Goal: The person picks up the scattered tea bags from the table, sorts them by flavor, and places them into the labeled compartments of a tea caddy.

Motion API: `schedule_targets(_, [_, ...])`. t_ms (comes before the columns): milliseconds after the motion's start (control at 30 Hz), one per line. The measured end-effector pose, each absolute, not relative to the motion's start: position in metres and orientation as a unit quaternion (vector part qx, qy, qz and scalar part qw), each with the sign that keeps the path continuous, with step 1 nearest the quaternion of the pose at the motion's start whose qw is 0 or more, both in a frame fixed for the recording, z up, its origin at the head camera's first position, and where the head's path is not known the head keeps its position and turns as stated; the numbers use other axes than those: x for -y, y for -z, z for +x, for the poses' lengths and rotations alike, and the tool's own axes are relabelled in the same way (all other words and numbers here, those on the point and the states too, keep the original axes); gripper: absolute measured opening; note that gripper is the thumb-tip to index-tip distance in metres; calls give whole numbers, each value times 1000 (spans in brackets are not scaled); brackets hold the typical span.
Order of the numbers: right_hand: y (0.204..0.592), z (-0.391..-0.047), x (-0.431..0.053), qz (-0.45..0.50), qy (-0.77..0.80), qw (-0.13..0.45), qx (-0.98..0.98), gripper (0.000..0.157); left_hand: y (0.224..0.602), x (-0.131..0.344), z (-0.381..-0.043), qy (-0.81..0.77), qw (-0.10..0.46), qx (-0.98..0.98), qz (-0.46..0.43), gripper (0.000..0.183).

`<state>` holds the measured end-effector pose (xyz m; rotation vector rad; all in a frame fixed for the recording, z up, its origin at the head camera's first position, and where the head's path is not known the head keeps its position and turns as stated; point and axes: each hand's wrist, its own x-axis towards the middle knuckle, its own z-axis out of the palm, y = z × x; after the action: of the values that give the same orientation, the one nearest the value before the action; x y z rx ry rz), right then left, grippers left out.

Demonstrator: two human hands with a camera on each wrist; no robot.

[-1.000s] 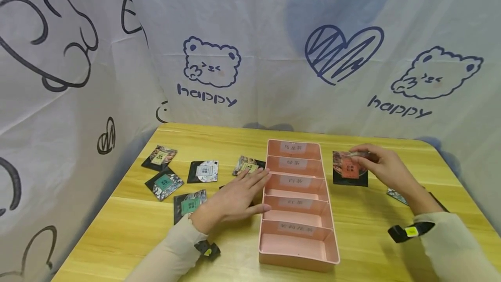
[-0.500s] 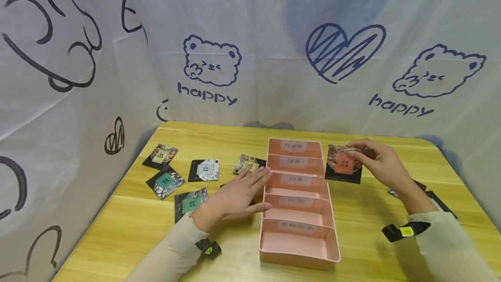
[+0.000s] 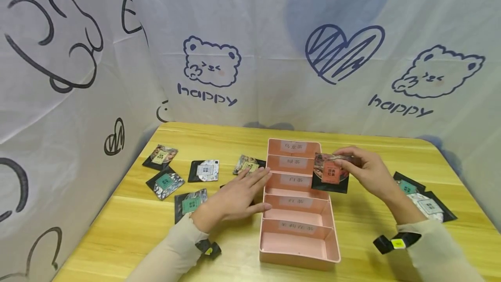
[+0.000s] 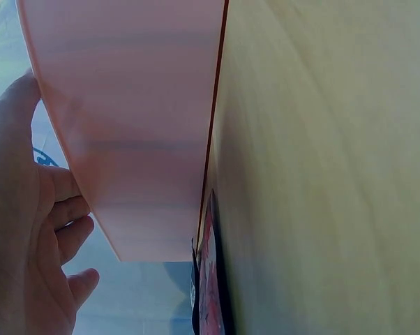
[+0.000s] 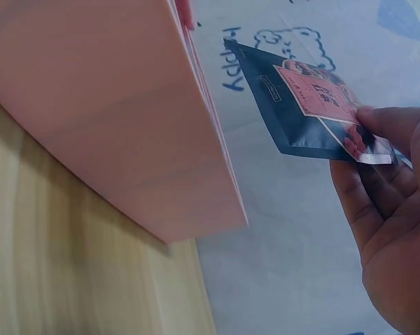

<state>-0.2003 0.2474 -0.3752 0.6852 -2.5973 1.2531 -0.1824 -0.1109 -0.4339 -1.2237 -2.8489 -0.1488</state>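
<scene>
My right hand [image 3: 365,171] pinches a dark sachet with a red label [image 3: 331,173] by its top edge, between thumb and fingers. In the head view the sachet overlaps the right side of a pink box [image 3: 299,263], and the right wrist view shows it above the rim. The box is split into several compartments, each with a white paper label. My left hand [image 3: 240,195] lies along the box's left rim, its fingers straight and fingertips touching the edge. In the left wrist view, the fingers [image 4: 74,237] are spread at the rim of the pink wall [image 4: 133,125].
Left of the box lie several sachets, including a white-labelled one [image 3: 204,170], a teal-labelled one [image 3: 165,182] and a yellow-labelled one [image 3: 247,165], partly behind the left hand. On the right, a white-patterned sachet [image 3: 430,206] overlaps a teal-labelled one [image 3: 408,185]. A printed curtain [image 3: 254,47] hangs behind the table.
My right hand has carried the red-labelled sachet leftward, from beside the box to over its right side. The sachets at the right are now more uncovered. My left hand has stayed at the rim.
</scene>
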Motion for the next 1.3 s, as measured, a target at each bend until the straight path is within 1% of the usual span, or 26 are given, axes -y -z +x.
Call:
schedule_targets(333, [381,-188,-231,233,-484,48,842,18,435,111,-182,52,18,918,-392,87])
schedule_targets(800, [400,-176,-219,214,-534,-17,818,21,436,111,-183,61,17,917,-393,87])
schedule_targets(1000, [407,-171,-215,206,-517,-22,831,22,436,111,-182,60,17,917,-393,87])
schedule_targets(1300, [410,-167,-215,226,-499,-13,836,15,437,111,-183,60,18,917,-393,87])
